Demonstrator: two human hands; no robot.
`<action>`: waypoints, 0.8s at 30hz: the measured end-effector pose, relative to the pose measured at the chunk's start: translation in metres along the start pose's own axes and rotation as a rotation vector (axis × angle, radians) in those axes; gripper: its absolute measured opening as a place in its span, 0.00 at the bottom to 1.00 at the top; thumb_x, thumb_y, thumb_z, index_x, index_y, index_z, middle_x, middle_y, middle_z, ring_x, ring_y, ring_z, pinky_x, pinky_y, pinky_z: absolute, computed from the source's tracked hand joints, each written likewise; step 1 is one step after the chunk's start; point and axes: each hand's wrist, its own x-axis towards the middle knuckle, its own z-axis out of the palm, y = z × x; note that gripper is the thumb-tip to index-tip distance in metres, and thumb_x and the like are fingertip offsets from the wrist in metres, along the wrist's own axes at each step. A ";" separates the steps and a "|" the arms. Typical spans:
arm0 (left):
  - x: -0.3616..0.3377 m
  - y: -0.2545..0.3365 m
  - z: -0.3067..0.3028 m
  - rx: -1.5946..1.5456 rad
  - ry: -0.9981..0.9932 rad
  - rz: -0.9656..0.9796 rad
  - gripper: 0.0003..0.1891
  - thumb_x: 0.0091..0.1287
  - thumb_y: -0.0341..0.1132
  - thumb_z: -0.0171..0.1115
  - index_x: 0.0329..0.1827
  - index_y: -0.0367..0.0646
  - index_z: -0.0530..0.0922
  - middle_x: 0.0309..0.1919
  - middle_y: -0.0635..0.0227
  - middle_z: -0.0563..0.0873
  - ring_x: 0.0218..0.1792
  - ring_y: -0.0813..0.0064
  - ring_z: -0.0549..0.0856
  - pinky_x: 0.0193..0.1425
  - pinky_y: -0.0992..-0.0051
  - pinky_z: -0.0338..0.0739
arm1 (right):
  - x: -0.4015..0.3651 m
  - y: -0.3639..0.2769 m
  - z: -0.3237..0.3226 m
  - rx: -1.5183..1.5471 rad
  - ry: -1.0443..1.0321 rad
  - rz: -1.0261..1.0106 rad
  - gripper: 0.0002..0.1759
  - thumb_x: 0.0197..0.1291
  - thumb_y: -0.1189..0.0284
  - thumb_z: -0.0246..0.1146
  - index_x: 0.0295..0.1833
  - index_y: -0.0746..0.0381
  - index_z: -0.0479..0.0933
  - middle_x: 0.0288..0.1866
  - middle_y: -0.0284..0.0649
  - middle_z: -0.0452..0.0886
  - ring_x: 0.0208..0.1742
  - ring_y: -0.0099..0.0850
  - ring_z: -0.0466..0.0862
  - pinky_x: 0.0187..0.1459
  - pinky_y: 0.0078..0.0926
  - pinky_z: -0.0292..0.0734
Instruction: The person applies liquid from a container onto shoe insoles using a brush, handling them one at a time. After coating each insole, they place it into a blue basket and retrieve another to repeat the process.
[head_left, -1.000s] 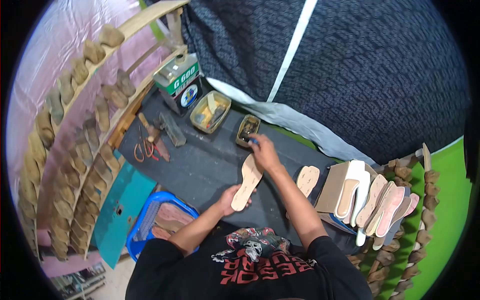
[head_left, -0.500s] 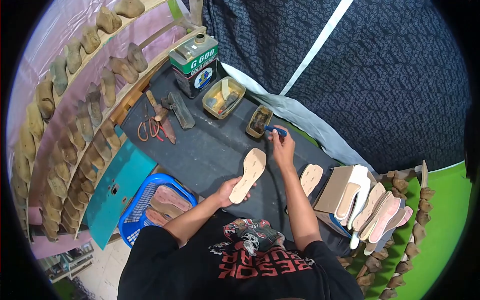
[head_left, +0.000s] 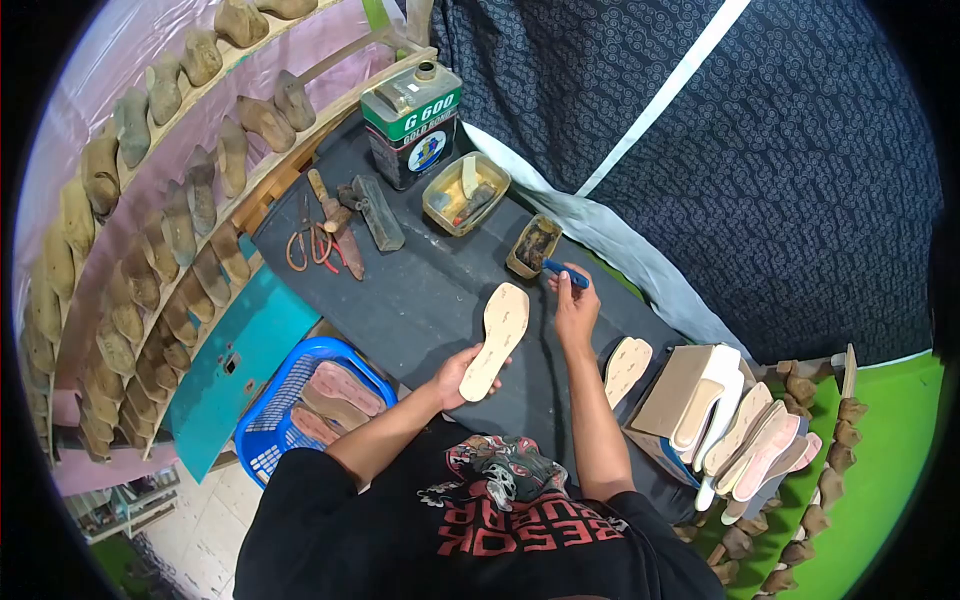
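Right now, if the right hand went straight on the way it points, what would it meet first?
Probably the small brown tray, just beyond the blue brush in the right hand; depth is unclear.

We're looking at a shoemaking workshop: curved wooden racks of worn shoe lasts (head_left: 160, 240), green G 600 glue can (head_left: 412, 125), orange-handled scissors (head_left: 305, 245), stacked pink and white insoles (head_left: 755, 440) beside the dark workbench (head_left: 400, 300).

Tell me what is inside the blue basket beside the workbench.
Several flat shoe soles, pinkish and brown, lie stacked in the blue basket. Its near corner is covered by the person's left forearm, so what lies there and under the soles cannot be seen.
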 end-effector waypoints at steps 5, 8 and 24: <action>0.005 0.002 -0.006 -0.003 -0.031 -0.010 0.28 0.84 0.51 0.42 0.78 0.44 0.70 0.63 0.58 0.85 0.40 0.63 0.90 0.45 0.64 0.86 | -0.002 0.001 -0.004 -0.029 0.045 -0.044 0.14 0.78 0.71 0.62 0.61 0.69 0.79 0.43 0.43 0.90 0.45 0.26 0.89 0.49 0.24 0.84; 0.009 0.004 -0.002 0.010 -0.021 -0.007 0.28 0.84 0.51 0.42 0.78 0.44 0.70 0.63 0.58 0.85 0.40 0.63 0.90 0.45 0.63 0.86 | 0.002 -0.002 -0.004 0.111 0.067 0.040 0.13 0.79 0.72 0.61 0.59 0.70 0.78 0.42 0.42 0.89 0.43 0.26 0.89 0.46 0.23 0.84; 0.016 0.008 0.008 0.025 -0.034 -0.007 0.28 0.84 0.51 0.43 0.78 0.44 0.70 0.63 0.59 0.85 0.40 0.64 0.89 0.45 0.64 0.85 | 0.009 0.018 -0.007 0.382 0.126 0.255 0.15 0.79 0.68 0.61 0.59 0.69 0.75 0.41 0.48 0.88 0.38 0.35 0.91 0.39 0.27 0.88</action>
